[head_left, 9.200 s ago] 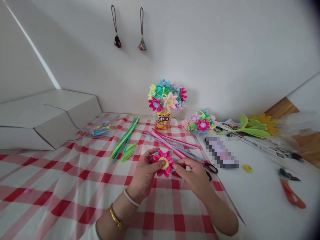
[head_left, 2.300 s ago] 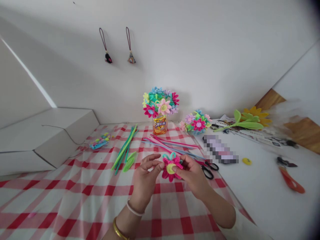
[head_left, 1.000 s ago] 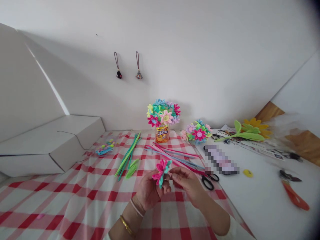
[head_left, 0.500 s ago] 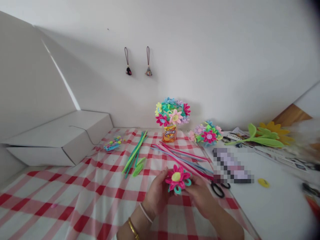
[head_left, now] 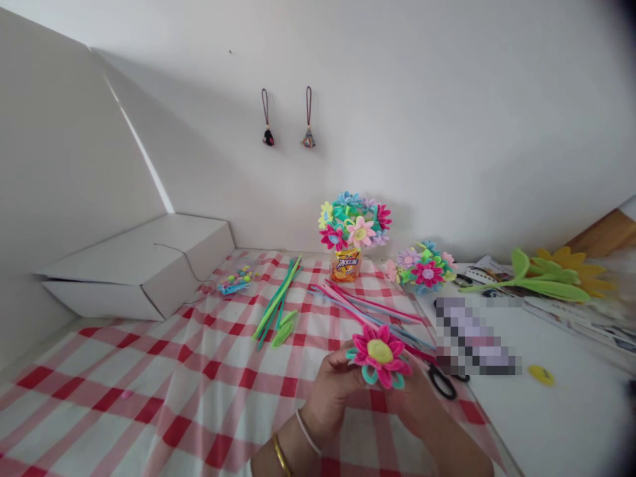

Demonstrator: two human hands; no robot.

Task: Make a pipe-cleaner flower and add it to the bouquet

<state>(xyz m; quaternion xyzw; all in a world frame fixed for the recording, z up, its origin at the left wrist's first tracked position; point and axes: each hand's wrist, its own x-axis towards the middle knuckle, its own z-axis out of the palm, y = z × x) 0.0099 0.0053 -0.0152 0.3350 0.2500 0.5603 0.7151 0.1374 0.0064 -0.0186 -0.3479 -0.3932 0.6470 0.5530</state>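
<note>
A pink pipe-cleaner flower (head_left: 379, 352) with a yellow centre and teal loops below it faces up toward me. My left hand (head_left: 334, 387) has its fingers closed at the flower's left underside. On the right, my right hand (head_left: 416, 397) is closed round the flower's lower side, its fingertips partly hidden behind the petals. Beyond the hands lie pink and blue pipe cleaners (head_left: 370, 311) on the checked cloth. Black-handled scissors (head_left: 442, 383) rest just right of my right hand.
Green pipe cleaners (head_left: 275, 301) and a blue packet of beads (head_left: 236, 281) lie left of centre. Behind stand a bottle-based bouquet (head_left: 345, 265) and a smaller bunch of flowers (head_left: 426, 271). A white box (head_left: 144, 258) sits far left; a yellow piece (head_left: 540, 375) lies right.
Both hands have moved slightly right in view with the flower, which now looks larger and is turned more toward me. The whole view has also shifted a little.
</note>
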